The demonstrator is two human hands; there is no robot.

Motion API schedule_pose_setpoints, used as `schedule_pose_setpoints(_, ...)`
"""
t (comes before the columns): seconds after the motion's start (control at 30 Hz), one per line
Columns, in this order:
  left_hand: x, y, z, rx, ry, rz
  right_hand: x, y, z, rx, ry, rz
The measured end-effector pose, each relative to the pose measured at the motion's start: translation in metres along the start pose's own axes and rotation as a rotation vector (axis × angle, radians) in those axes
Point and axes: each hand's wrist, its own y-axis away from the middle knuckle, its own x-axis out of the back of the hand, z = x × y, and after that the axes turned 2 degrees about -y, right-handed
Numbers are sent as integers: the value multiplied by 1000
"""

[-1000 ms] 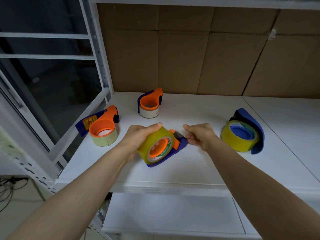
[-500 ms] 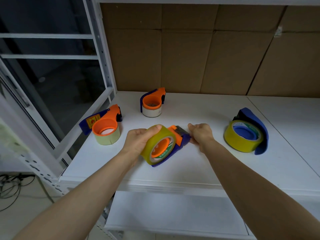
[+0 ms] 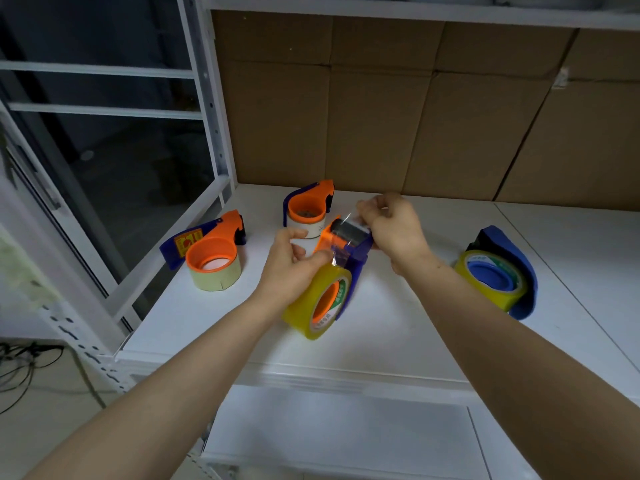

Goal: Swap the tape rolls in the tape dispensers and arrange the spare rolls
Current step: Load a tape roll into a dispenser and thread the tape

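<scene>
Above the shelf [image 3: 381, 341], left grip [image 3: 294, 268] clasps the yellow tape roll [image 3: 303, 308] at the dispenser's [image 3: 358, 268] near end; right grip [image 3: 394, 230] pinches the tape end [image 3: 351, 216] at its far roller [image 3: 348, 233] — long axis near-to-far.

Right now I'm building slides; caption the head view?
Left hand grips yellow tape roll; right hand pinches its strip over the dispenser.
</scene>
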Motion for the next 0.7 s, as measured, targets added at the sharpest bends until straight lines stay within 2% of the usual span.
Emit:
schedule_pose_setpoints(0.17, -11, 3, -3, -217, 23, 114, 5, 10, -12, 72, 86, 19)
schedule_pose_setpoints(0.33, -14, 6, -8, -318, -15, 187, 9, 18, -19, 67, 154, 6)
schedule_pose_setpoints(0.53, -15, 9, -11, -360, -28, 240, 8, 18, -20, 67, 144, 7)
schedule_pose_setpoints(0.7, -14, 3, -10, -327, -71, 185, 1, 15, -21, 59, 147, 23)
